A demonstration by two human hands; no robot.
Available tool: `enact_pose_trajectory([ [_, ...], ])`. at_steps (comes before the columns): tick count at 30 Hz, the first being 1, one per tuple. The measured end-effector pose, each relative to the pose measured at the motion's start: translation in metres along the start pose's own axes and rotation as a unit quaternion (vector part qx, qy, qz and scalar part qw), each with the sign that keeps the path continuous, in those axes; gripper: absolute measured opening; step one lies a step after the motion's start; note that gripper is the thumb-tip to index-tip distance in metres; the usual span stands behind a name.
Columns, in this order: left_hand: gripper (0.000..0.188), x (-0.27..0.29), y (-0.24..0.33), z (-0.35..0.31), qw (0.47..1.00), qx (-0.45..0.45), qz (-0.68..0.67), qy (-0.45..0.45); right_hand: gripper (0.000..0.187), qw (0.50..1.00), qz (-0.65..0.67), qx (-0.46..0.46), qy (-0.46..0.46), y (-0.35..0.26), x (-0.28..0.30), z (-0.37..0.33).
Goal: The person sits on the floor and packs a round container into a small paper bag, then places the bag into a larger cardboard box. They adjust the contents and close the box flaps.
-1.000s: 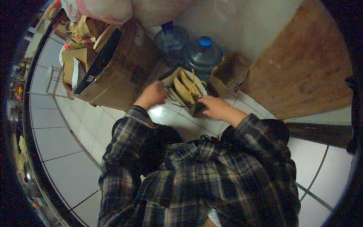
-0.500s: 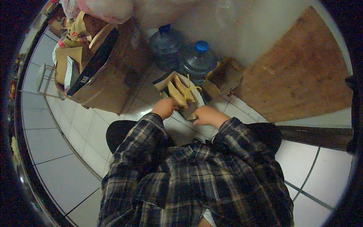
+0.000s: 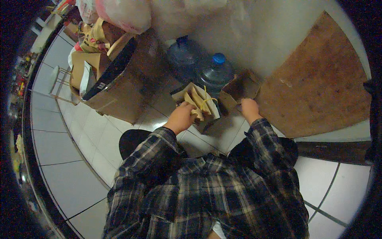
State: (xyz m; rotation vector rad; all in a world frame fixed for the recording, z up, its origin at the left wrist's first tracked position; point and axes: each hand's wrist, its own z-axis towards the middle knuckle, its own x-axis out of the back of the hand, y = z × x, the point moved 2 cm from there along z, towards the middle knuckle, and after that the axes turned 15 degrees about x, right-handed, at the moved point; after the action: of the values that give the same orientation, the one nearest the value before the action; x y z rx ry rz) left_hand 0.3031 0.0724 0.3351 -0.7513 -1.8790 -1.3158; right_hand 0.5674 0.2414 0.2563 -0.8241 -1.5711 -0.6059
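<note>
An open paper bag (image 3: pixel 215 112) with pale inner walls sits between my arms, tilted on the floor. Folded tan paper pieces (image 3: pixel 201 104) stick up inside it, and a yellow cord (image 3: pixel 205 99) loops over its far side. My left hand (image 3: pixel 182 116) is closed at the bag's left side, by the tan pieces; whether it grips wall or contents is hard to see. To the right, my right hand (image 3: pixel 250 109) has its fingers closed on the near right edge of a small open cardboard box (image 3: pixel 230 102).
Two large clear water jugs (image 3: pixel 217 73) stand behind the bag. On the left is a big cardboard carton (image 3: pixel 119 93) filled with paper bags and cardboard, beneath white plastic bags (image 3: pixel 125 14). A brown board (image 3: pixel 314 85) leans at the right. White tiles (image 3: pixel 330 187) cover the floor.
My right hand has left the bag's near edge and moved right and away to the small cardboard box. My left hand has shifted further onto the bag. The view has moved slightly.
</note>
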Motion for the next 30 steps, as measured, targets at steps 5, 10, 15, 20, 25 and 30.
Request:
enact_pose_trajectory([
  [5,0.036,0.011,0.023,-0.002,0.994,-0.051,-0.080,0.052,0.009,0.991,-0.046,0.069,0.103,-0.007,0.091,-0.018],
  [10,0.072,-0.001,0.058,0.019,0.979,-0.047,-0.195,0.021,0.010,0.983,-0.037,0.085,0.158,-0.029,0.201,-0.081],
  [15,0.079,-0.007,0.106,0.025,0.958,-0.172,-0.227,-0.034,0.011,0.957,-0.035,0.086,0.274,-0.044,0.271,-0.136],
  [20,0.109,0.001,0.136,0.023,0.964,-0.179,-0.197,-0.015,0.011,0.922,0.035,0.081,0.377,-0.046,0.304,-0.161],
  [25,0.114,0.019,0.127,0.016,0.965,-0.240,-0.091,0.063,0.014,0.891,0.138,0.127,0.414,-0.046,0.306,-0.161],
  [30,0.089,0.042,0.096,0.005,0.961,-0.217,-0.169,-0.018,0.018,0.842,0.116,0.334,0.408,-0.072,0.299,-0.168],
])
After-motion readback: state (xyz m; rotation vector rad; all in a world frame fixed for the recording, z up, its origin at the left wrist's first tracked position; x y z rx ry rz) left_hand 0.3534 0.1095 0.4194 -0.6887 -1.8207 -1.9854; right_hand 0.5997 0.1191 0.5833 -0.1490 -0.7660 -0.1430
